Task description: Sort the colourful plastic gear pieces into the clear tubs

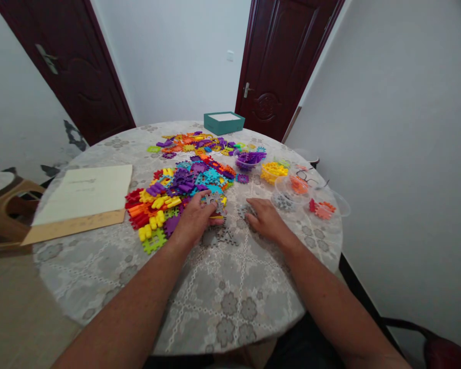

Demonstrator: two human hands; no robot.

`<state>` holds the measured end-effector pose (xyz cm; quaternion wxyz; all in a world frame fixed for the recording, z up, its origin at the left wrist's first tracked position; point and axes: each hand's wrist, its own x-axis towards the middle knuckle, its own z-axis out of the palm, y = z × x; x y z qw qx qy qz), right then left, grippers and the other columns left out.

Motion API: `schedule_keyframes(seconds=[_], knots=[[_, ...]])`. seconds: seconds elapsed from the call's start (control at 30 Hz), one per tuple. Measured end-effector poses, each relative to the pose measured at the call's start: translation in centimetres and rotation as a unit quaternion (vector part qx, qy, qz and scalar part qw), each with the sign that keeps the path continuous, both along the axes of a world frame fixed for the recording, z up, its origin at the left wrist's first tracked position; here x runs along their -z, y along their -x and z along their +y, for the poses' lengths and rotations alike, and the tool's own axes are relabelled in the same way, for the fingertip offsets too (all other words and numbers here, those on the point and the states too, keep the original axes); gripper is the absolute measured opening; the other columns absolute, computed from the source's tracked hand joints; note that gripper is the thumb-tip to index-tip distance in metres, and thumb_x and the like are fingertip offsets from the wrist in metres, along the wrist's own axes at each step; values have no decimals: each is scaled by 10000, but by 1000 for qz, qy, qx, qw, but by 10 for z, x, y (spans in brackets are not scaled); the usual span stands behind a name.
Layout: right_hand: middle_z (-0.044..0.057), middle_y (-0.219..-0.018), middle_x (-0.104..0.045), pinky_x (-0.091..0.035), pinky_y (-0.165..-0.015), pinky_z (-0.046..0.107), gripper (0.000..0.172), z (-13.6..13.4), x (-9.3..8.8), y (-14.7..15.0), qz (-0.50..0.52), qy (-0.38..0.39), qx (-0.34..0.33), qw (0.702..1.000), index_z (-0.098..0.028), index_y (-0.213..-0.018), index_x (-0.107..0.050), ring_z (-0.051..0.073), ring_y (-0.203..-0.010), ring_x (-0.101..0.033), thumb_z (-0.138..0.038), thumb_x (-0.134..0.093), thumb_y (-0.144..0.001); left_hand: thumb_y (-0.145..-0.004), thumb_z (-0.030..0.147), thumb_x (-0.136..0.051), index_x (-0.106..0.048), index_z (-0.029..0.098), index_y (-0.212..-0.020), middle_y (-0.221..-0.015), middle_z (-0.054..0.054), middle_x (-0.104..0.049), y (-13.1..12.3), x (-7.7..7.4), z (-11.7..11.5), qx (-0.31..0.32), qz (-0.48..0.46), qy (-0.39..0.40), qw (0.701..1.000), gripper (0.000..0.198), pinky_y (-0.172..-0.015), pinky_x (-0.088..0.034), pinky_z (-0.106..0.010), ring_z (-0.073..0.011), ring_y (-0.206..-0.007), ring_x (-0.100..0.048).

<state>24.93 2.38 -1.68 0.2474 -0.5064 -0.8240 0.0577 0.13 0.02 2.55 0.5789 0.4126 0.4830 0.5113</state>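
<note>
A heap of coloured plastic interlocking pieces (184, 184) lies across the middle of the round table (223, 287). My left hand (195, 218) rests at the heap's near edge, fingers pinched on a grey piece (214, 201). More grey pieces (225, 236) lie on the cloth between my hands. My right hand (265, 218) lies palm down beside them, fingers curled onto a grey piece (245, 210) at its tips.
Clear bowls hold sorted pieces: purple (248, 160), yellow (273, 171), orange (298, 184), grey (284, 202), red (321, 209). A paper sheet on cardboard (82, 197) lies left. A teal box (223, 122) sits at the far edge. Doors and walls stand behind.
</note>
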Motion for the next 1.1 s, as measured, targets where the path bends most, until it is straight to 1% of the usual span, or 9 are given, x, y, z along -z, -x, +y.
schedule_keyframes(seconds=[0.1,0.23,0.4,0.47,0.57,0.63,0.7,0.93,1.1], knots=[[183,-1295,-655,-418,-1081,474,454,-3,0,7,-58,33,18,998,-171,-1374,-623,323,-1245,-550,-308,-637,-942,-855,209,-707,-540,221,-1343,-1025,-73,-691,-1,3,0,21,-56,14,998,516,-690,-667,-330,-188,-822,-752],[152,-1183,-627,-482,-956,387,534,-1,-4,6,0,67,40,997,-166,-1368,-631,271,-1070,-607,-312,-734,-864,-844,176,-720,-586,222,-1279,-1045,-66,-704,1,5,1,38,-87,23,995,457,-714,-670,-323,-162,-812,-736],[49,-917,-638,-480,-787,324,181,4,-8,1,149,104,61,982,-190,-1017,-714,191,-837,-612,-255,-696,-849,-838,143,-730,-603,225,-1271,-971,-41,-692,2,3,-1,58,-102,30,993,458,-775,-662,-320,-133,-774,-707],[6,-778,-622,-462,-686,299,133,3,-11,2,233,153,59,959,-200,-929,-676,168,-713,-588,-309,-690,-854,-827,127,-730,-586,236,-1311,-926,-28,-682,2,3,-2,65,-106,32,992,517,-809,-657,-331,-134,-773,-703],[-40,-667,-591,-448,-591,274,217,0,-18,8,375,244,3,894,-214,-915,-628,139,-582,-551,-413,-693,-859,-799,92,-716,-556,238,-1366,-886,-15,-671,2,1,-4,71,-104,29,992,607,-852,-645,-342,-138,-789,-704],[-45,-692,-611,-482,-599,274,272,-4,-20,13,445,285,-44,848,-222,-942,-615,134,-582,-576,-455,-716,-846,-778,82,-716,-540,238,-1391,-905,-23,-684,1,1,-5,81,-95,28,992,657,-867,-638,-351,-148,-823,-712],[-40,-746,-640,-511,-619,279,307,-8,-20,21,471,308,-70,824,-228,-963,-610,132,-603,-606,-476,-738,-835,-769,99,-729,-527,250,-1412,-983,-49,-712,0,2,-7,106,-85,24,990,691,-870,-634,-363,-171,-888,-726],[-46,-758,-651,-480,-551,243,347,-12,-16,37,443,347,-65,824,-235,-948,-559,123,-582,-597,-447,-784,-791,-803,228,-750,-537,270,-1416,-1065,-67,-733,-4,5,-11,200,-4,-13,980,650,-876,-623,-394,-198,-941,-743],[-7,-961,-679,-495,-545,239,545,-13,-20,37,453,347,-93,816,-261,-1227,-584,131,-666,-612,-413,-805,-753,-841,294,-741,-433,266,-1498,-1022,-58,-747,-5,3,-11,225,18,-18,974,726,-824,-627,-375,-199,-916,-753]])
